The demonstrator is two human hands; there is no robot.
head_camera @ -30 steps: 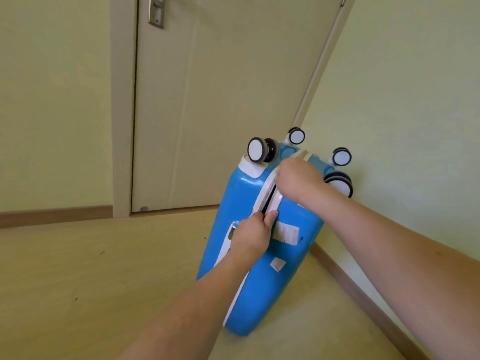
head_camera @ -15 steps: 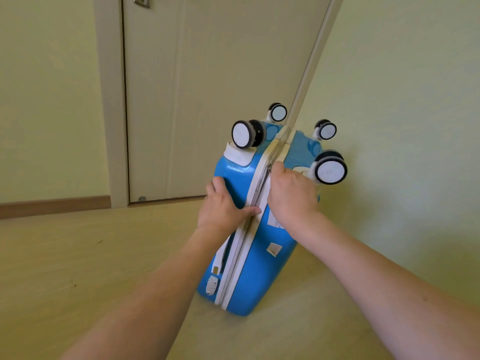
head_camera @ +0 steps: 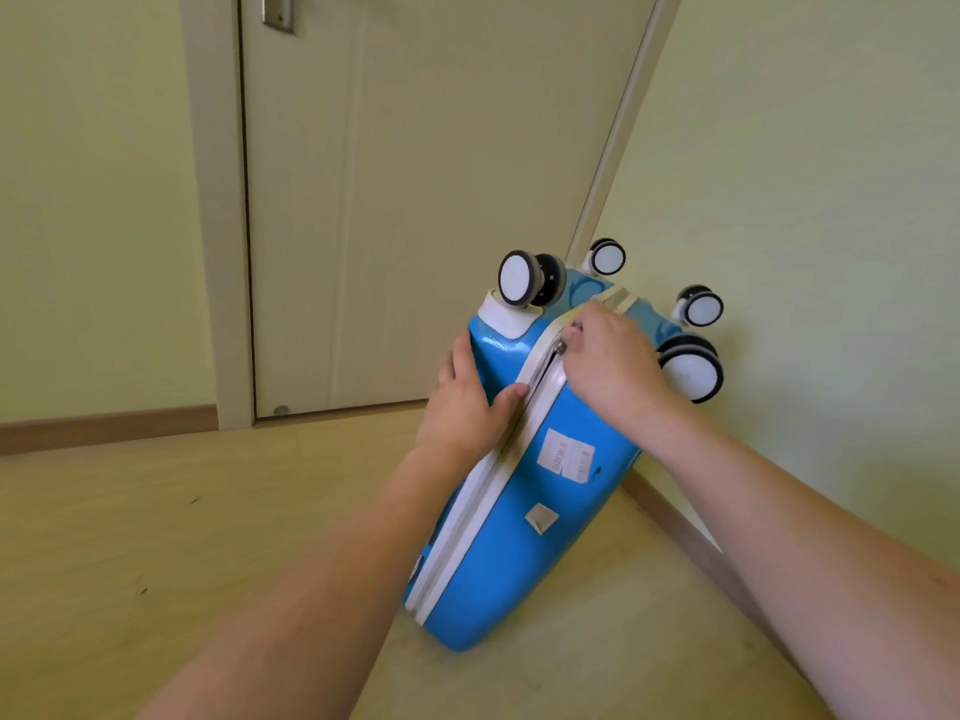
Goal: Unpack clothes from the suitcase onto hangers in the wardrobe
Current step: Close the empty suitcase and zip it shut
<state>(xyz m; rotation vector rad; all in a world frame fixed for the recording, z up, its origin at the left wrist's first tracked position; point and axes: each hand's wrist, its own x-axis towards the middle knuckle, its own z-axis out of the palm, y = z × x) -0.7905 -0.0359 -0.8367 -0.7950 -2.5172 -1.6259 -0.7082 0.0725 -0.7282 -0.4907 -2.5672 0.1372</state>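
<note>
A blue hard-shell suitcase with a white zip band stands on the wooden floor on its narrow edge, wheels pointing away and up. My left hand lies flat against its left shell, thumb on the zip band. My right hand is curled at the top of the zip and pinches the metal zip pull. A dark gap shows where the zip is parted just below the pull. No clothes, hangers or wardrobe are in view.
A closed beige door stands behind the suitcase, with its frame to the left. A pale green wall and brown skirting run close along the right of the suitcase. Wooden floor spreads to the left.
My left hand moved from gripping the zip band to lying flat on the left shell. My right hand slid down the zip, then back up toward the wheels, now pinching the pull.
</note>
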